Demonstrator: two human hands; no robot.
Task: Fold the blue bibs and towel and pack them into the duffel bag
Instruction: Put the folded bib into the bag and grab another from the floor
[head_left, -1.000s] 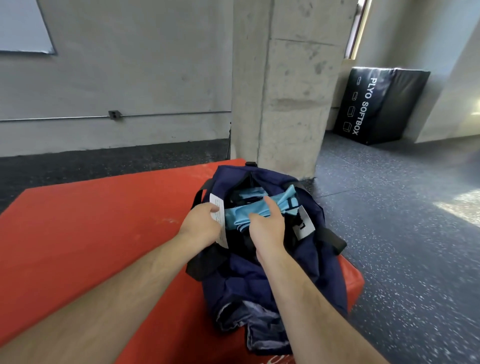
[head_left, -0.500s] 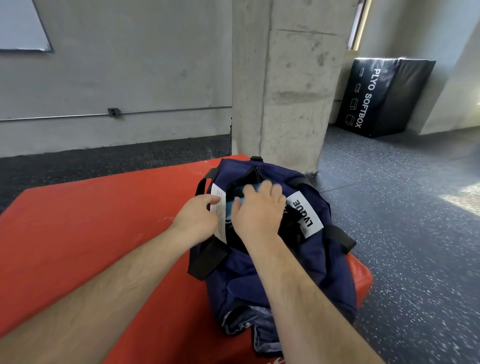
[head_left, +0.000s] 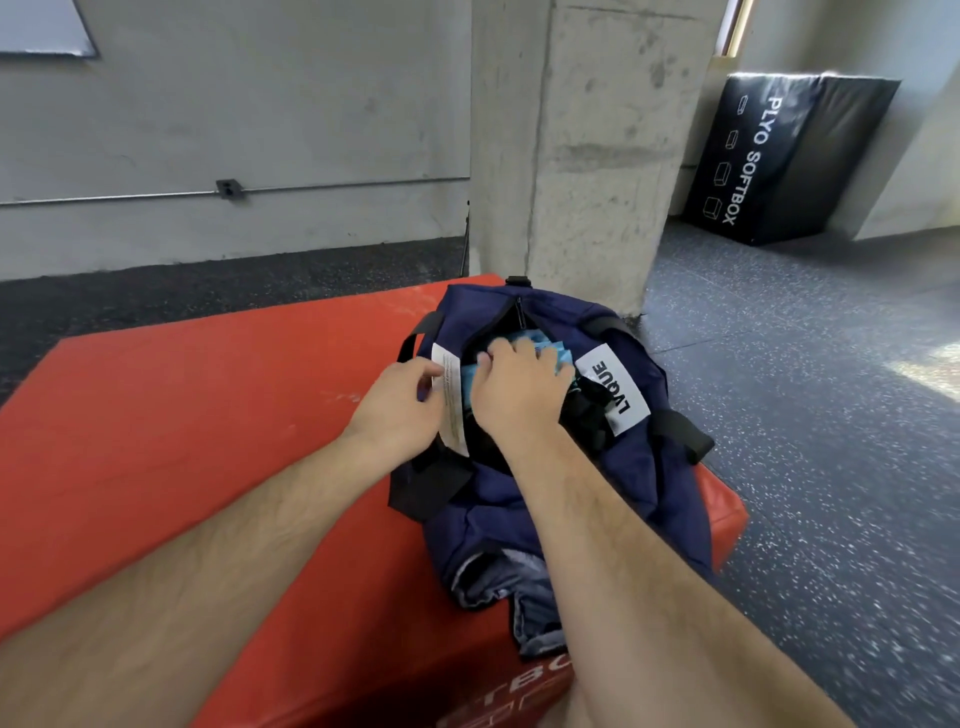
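A navy duffel bag (head_left: 670, 467) lies on the right end of a red soft box (head_left: 208, 415), its top zip open. Light blue folded cloth (head_left: 550, 349) shows inside the opening, mostly hidden under my right hand (head_left: 517, 395), which presses down on it with fingers curled. My left hand (head_left: 397, 402) pinches the bag's left edge at a white paper tag (head_left: 449, 400), holding the opening apart. A white label reading LVQUE (head_left: 613, 395) sits on the bag's right side.
A concrete pillar (head_left: 582, 156) rises just behind the bag. A black plyo soft box (head_left: 779, 161) leans against the far right wall. Dark speckled rubber floor (head_left: 805, 389) surrounds the red box, whose right edge is close beside the bag.
My right hand has pushed the light blue cloth deeper into the bag, so less of it shows. The bag's right side has turned up, showing the LVQUE label. My left hand stays on the tag.
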